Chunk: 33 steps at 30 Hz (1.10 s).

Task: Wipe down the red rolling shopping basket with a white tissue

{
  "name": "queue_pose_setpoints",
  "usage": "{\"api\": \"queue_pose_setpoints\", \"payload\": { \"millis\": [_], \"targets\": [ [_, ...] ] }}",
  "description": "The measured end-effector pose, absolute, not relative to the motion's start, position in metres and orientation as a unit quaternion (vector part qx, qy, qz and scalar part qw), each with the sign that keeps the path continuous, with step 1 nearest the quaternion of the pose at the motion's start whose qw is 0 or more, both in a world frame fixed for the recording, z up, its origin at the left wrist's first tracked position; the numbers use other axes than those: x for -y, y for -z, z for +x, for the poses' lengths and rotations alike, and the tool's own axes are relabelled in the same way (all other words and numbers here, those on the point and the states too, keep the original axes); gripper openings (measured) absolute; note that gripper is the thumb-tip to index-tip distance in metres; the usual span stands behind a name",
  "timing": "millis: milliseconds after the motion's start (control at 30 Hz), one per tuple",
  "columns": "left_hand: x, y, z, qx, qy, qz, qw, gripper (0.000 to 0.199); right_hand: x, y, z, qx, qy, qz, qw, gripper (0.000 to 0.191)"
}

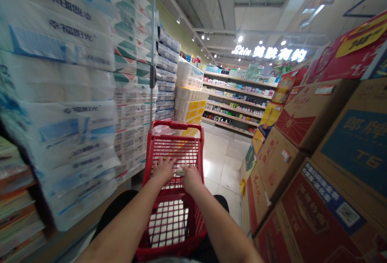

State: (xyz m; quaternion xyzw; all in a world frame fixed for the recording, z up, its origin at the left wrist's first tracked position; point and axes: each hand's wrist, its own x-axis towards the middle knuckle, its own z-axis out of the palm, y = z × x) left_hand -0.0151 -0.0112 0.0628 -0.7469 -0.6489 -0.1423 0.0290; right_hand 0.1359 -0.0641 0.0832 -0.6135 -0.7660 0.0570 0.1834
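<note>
Between my arms is a red plastic shopping cart (pixel 201 150) with grid panels. My left hand (pixel 164 170) lies over the cart's upper grid, palm down, with its fingers stretched out and apart. Close beside it, my right hand (pixel 191 179) is closed, and a small pale crumpled thing (pixel 180 171) pokes out at its thumb side. The kind of that thing is too small to tell. Through the lower grid, light floor shows.
Packs of toilet paper (pixel 87 134) are stacked high on the left, behind a thin metal pole (pixel 152 45). Cardboard boxes (pixel 302 114) pile up along the right. Pale floor tiles (pixel 216 162) lead to shelves (pixel 236 102) of small goods under a lit sign (pixel 269 52).
</note>
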Motion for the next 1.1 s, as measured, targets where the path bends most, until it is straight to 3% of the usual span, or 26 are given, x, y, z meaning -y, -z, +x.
{"api": "queue_pose_setpoints", "payload": {
  "millis": [100,333,1100],
  "targets": [
    [0.0099,-0.061,-0.0149,0.65,0.145,-0.746,0.029,0.054,0.0622,-0.0806,0.1387,0.741,-0.039,-0.639,0.202,0.057],
    [0.0078,-0.0593,-0.0147,0.65,0.145,-0.745,0.034,0.053,0.0614,-0.0821,0.1387,0.776,-0.08,-0.595,0.195,0.041],
    [0.0097,-0.0613,-0.0157,0.645,0.14,-0.751,0.03,0.053,0.0608,-0.0828,0.1351,0.767,-0.08,-0.605,0.198,0.042]
  ]
}}
